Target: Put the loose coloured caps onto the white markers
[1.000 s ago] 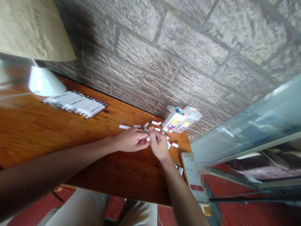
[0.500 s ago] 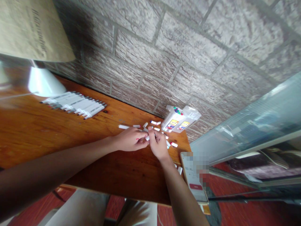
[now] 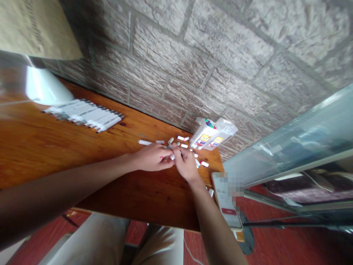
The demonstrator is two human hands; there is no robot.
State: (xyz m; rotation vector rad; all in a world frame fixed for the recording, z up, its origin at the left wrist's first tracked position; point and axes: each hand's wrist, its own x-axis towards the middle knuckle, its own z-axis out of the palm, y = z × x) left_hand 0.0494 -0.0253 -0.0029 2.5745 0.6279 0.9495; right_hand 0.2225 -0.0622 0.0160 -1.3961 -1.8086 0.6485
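Over the wooden table (image 3: 154, 198), my left hand (image 3: 151, 157) and my right hand (image 3: 188, 164) meet, fingers closed. Between their fingertips is a small white marker (image 3: 173, 156), mostly covered by the fingers. Beyond my hands lie several short white marker caps, among them one with a dark blue end (image 3: 180, 138) and one with a red end (image 3: 204, 163). A white marker body (image 3: 145, 142) lies beside my left hand. Behind my right hand stands an open clear plastic case (image 3: 224, 134), with markers (image 3: 201, 137) upright in one half.
A row of white-and-grey markers (image 3: 85, 115) lies at the left, near a lamp (image 3: 45, 86). At the right edge a phone (image 3: 226, 202) displays a timer. The stone-patterned wall (image 3: 165, 55) rises along the back, with a glass panel (image 3: 289, 136) on the right.
The view has tilted down slightly, so the table things sit higher in it. My hands stay together around the marker, with only small finger movement.
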